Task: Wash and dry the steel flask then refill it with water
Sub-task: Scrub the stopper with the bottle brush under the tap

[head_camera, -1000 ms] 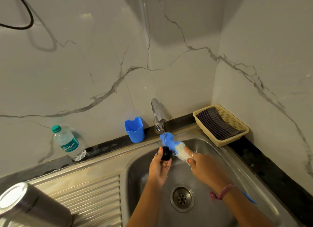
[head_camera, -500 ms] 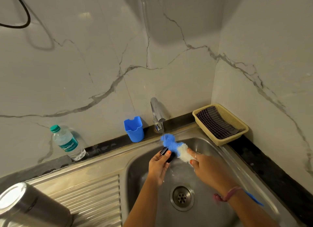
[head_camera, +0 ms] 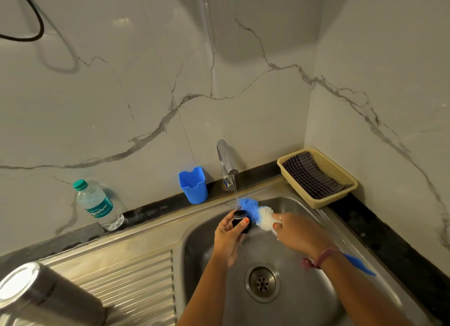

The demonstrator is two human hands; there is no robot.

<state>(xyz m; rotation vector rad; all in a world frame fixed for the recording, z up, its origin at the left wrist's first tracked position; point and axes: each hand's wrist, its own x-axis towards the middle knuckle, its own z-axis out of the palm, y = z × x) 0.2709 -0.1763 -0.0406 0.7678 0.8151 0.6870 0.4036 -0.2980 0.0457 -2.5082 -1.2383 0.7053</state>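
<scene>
— What are the hands doing?
— At twelve o'clock in the sink (head_camera: 323, 230), the left hand (head_camera: 227, 238) pinches the black cap (head_camera: 241, 222) under the tap (head_camera: 225, 163)'s stream; the right hand (head_camera: 298, 233) grips a bottle brush (head_camera: 255, 213).
— The steel flask (head_camera: 46, 299)?
— Upturned on the drainboard, eight o'clock.
— Risk?
— The wet cap could slip.

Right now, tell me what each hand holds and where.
Left hand grips the black cap round its side; right hand holds the bottle brush just behind its bristles.
</scene>
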